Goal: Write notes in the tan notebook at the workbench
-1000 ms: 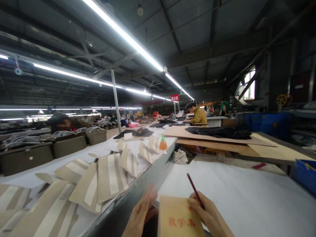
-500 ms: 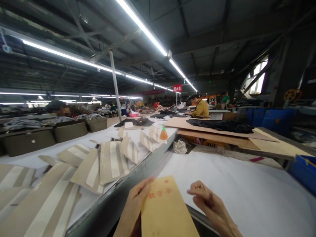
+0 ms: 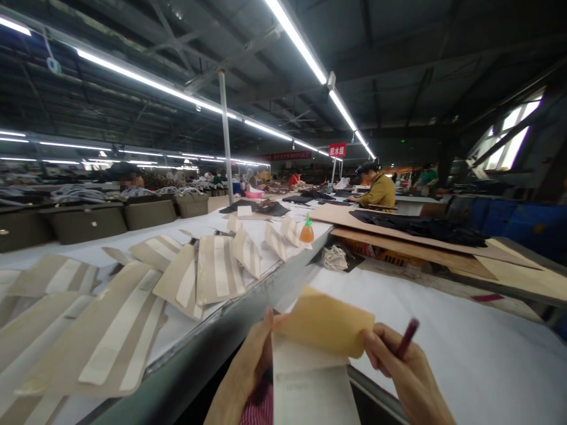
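I have the right hand [image 3: 403, 363] with its thumb and fingertips closed on the right edge of the yellow cover [image 3: 330, 321]. The same hand also grips a dark red pen [image 3: 407, 337], which pokes up past the fingers at a tilt. My left hand [image 3: 248, 363] is clamped on the upper left edge of the notebook [image 3: 316, 395], thumb and fingers together around it. The notebook sits between the two hands at the bottom middle of my view; its cover is lifted and curled, with pale pages showing beneath. The print on the page is too blurred for me to read. Below the left hand I see a bit of reddish striped cloth [image 3: 259, 407].

Beyond the hands, to the right, a white sheet [image 3: 443, 313] lies spread out. To the left, the long table [image 3: 208, 223], covered in white, carries beige pieces [image 3: 217, 268] with pale strips, overlapping and tilted. Near its right edge a bottle [image 3: 306, 232] of orange liquid with a green tip stands upright. Just beside that table edge is a bundle of white string [image 3: 335, 258]. Further out, black pieces [image 3: 420, 227] lie heaped on a brown board [image 3: 330, 216], and behind it I see a person in a mustard jacket [image 3: 381, 190]. A red sign [image 3: 337, 149] hangs above.
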A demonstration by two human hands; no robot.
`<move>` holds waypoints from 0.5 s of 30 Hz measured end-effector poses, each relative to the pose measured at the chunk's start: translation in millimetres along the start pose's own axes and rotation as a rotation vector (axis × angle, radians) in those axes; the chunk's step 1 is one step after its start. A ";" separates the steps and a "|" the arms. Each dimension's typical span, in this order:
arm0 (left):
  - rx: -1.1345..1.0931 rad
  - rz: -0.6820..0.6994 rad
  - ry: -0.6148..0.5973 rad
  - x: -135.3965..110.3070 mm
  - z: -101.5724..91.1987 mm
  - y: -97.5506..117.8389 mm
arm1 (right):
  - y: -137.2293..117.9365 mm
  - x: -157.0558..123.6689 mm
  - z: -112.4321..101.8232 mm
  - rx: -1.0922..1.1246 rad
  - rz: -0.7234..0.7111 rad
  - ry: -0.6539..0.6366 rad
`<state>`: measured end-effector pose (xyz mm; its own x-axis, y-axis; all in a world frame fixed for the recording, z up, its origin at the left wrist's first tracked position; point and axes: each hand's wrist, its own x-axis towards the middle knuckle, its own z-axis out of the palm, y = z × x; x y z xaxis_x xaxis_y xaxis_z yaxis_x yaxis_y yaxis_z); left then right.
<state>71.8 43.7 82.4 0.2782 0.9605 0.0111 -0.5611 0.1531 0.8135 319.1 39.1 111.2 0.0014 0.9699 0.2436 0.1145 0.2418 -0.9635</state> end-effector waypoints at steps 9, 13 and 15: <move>0.121 0.086 0.145 7.0 -5.5 -2.5 | 30.5 5.2 6.2 0.183 0.163 0.076; 0.093 0.146 0.156 4.3 -0.3 2.6 | 31.5 -20.4 3.3 -0.011 0.092 -0.139; 0.116 0.150 0.113 2.2 4.3 4.5 | 24.7 -27.0 7.7 -0.059 -0.006 -0.147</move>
<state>73.2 45.5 88.6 0.1055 0.9914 0.0773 -0.4946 -0.0151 0.8690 314.3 19.1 80.0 -0.1447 0.9632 0.2267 0.1725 0.2502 -0.9527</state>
